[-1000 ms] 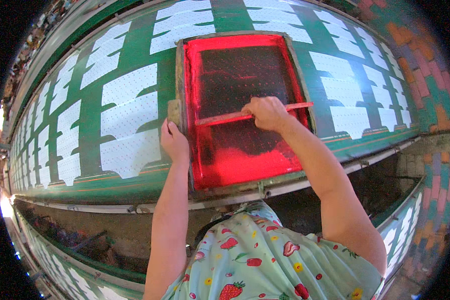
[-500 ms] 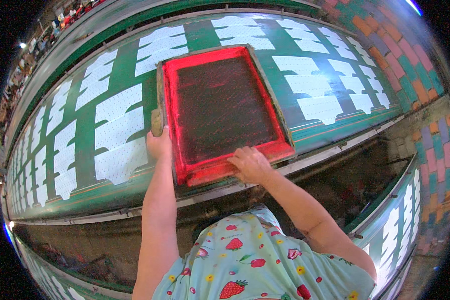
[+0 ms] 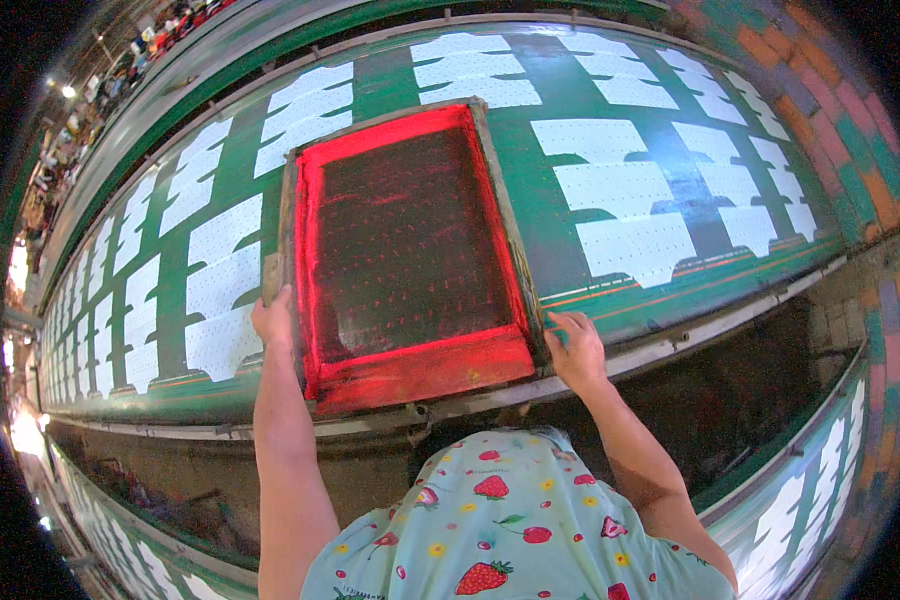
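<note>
A screen printing frame (image 3: 410, 240) lies over the green table, tilted slightly, with a dark mesh and bright red borders. My left hand (image 3: 273, 318) is closed on its left edge, just below a small wooden block (image 3: 271, 276) on that side. By the lower right corner is my right hand (image 3: 576, 350), its fingers apart and pointing at the frame's right edge; whether the fingertips touch it is hard to tell. White cut fabric pieces (image 3: 615, 195) dotted with small marks lie flat in rows on both sides of the frame.
The long green table (image 3: 490, 150) has a metal rail (image 3: 660, 345) along its near edge. Behind me stands another table with white pieces (image 3: 810, 500). Coloured paving bricks (image 3: 820, 120) cover the floor at the right. Cluttered goods (image 3: 120, 80) show at the far left.
The frame has shifted left along the table, with my left hand still on its left edge. My right hand has left the red front border and moved to the frame's right side.
</note>
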Available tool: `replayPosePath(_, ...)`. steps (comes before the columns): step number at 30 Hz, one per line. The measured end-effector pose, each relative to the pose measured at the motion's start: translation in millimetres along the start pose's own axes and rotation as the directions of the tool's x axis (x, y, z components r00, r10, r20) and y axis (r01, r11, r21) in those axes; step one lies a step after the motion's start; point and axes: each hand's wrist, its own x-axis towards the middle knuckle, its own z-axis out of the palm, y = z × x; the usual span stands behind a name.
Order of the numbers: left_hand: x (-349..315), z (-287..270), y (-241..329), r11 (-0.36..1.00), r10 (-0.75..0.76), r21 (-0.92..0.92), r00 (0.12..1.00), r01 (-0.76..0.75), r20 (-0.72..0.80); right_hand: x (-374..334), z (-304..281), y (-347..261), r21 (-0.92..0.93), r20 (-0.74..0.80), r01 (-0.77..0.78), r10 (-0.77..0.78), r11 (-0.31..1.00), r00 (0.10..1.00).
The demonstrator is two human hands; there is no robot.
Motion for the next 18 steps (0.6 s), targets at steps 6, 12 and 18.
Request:
replayPosePath(6, -5.4, 0.3, 10.2, 1.000, -0.001, 0.000, 1.000, 0.001, 0.002, 8.6, 7.9, 35.1, 0.452, 0.414, -0.497, 0.320, 0.741, 0.852)
replayPosePath(12, 4.9, -0.7, 0.1, 0.995, -0.093, -0.030, 0.993, 0.095, 0.071, 17.2, 16.2, 13.2, 0.440, 0.505, -0.628, 0.402, 0.642, 0.764)
replayPosePath(18, 7.3, -3.7, -10.3, 0.976, -0.143, -0.144, 0.978, 0.165, 0.149, 17.3, 19.6, 7.2, 0.446, 0.512, -0.689, 0.468, 0.572, 0.720)
